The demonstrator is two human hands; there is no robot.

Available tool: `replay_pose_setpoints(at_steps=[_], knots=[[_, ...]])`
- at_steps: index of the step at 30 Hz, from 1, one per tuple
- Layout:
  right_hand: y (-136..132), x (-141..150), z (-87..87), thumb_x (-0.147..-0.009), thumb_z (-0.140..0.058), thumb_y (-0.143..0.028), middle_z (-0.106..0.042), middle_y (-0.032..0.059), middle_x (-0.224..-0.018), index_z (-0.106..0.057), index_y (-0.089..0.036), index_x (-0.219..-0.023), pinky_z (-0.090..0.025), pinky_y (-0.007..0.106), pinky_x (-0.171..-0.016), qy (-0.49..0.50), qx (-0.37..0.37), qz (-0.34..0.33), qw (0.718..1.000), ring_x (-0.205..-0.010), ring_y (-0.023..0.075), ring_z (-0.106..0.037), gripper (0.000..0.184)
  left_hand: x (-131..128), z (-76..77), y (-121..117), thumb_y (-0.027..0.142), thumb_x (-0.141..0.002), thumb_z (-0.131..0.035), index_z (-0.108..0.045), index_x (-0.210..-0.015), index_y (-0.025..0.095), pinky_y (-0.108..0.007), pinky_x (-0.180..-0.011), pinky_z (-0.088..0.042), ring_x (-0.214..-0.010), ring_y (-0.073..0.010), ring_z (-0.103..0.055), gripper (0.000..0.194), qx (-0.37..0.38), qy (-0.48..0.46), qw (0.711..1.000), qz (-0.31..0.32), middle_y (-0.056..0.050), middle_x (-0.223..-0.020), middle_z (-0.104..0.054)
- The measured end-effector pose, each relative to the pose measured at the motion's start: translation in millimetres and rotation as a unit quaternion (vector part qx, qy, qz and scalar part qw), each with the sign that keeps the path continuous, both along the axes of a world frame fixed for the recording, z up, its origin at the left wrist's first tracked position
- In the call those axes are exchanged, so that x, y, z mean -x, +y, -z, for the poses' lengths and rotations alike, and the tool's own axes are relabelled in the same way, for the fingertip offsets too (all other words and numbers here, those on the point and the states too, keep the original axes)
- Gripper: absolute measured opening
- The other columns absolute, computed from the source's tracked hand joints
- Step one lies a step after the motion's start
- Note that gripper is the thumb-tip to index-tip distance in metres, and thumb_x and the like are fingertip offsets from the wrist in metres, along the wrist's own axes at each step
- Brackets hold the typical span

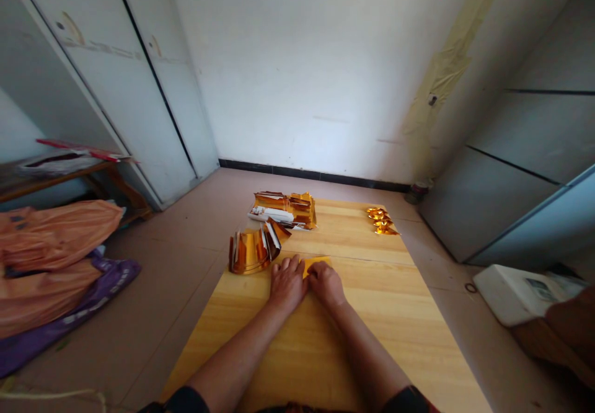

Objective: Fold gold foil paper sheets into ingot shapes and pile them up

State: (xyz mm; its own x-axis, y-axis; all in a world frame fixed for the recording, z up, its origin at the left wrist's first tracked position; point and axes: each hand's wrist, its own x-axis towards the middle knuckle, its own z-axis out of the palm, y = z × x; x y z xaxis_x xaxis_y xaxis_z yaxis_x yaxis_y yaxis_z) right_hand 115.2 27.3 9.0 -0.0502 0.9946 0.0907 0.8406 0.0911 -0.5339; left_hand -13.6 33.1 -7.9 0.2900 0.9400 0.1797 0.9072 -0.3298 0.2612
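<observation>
A small gold paper sheet lies on the wooden tabletop, partly hidden beneath my hands. My left hand rests palm down at the sheet's left edge, fingers apart and slightly bent. Curled fingers of my right hand press on the sheet and grip its near part; the fingertips are mostly hidden. Just beyond my left hand a curved stack of gold paper with white and brown edges stands fanned out. Behind it sits another bundle of gold and white paper. Several shiny folded gold pieces lie at the far right corner.
The wooden table extends toward the white wall. Grey cabinets stand at the left. On the floor are orange and purple bags to the left and a white box to the right.
</observation>
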Motion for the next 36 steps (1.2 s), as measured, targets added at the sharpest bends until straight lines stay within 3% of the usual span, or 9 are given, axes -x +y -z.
replay_pose_setpoints(at_steps=[6,17,31,36], knots=[[-5,-1,-0.5,-0.082,-0.051,-0.016,-0.061,0.0013,-0.087,-0.065,-0.021,-0.084,-0.035,0.019,-0.061,-0.043,0.055,0.015,0.997,-0.073,0.0106,-0.056,0.015,4,1.1,-2,0.030,-0.083,-0.053,-0.054,-0.121,0.025,-0.045,-0.089,-0.034,-0.117,-0.0287,-0.042,0.038,-0.005,0.007,1.000,0.005,-0.007,-0.135,-0.049],[-2,-13,0.1,-0.076,-0.056,-0.015,-0.061,0.0023,-0.086,-0.066,-0.021,-0.081,-0.035,0.020,-0.062,-0.019,0.078,0.029,0.996,-0.073,0.0118,-0.056,0.013,11,7.3,-4,0.030,-0.086,-0.046,-0.047,-0.129,0.027,-0.047,-0.095,-0.030,-0.124,-0.0263,-0.038,0.043,-0.011,0.026,1.000,0.011,-0.004,-0.141,-0.044],[2,-67,21.2,-0.064,-0.051,-0.005,-0.067,0.0012,-0.073,-0.066,-0.021,-0.067,-0.041,0.021,-0.063,0.042,0.040,0.090,0.994,-0.069,0.0144,-0.059,0.022,17,6.6,0,0.023,-0.084,-0.041,-0.044,-0.132,0.027,-0.047,-0.097,-0.029,-0.127,-0.0253,-0.036,0.048,0.035,0.032,0.998,0.033,-0.003,-0.145,-0.039],[-1,-76,24.5,-0.067,-0.047,-0.008,-0.066,0.0027,-0.077,-0.067,-0.021,-0.075,-0.044,0.024,-0.066,0.076,-0.050,0.099,0.991,-0.070,0.0149,-0.059,0.025,17,7.4,0,0.020,-0.083,-0.041,-0.044,-0.132,0.028,-0.045,-0.097,-0.030,-0.126,-0.0248,-0.036,0.050,0.036,0.032,0.998,0.030,-0.002,-0.144,-0.040]])
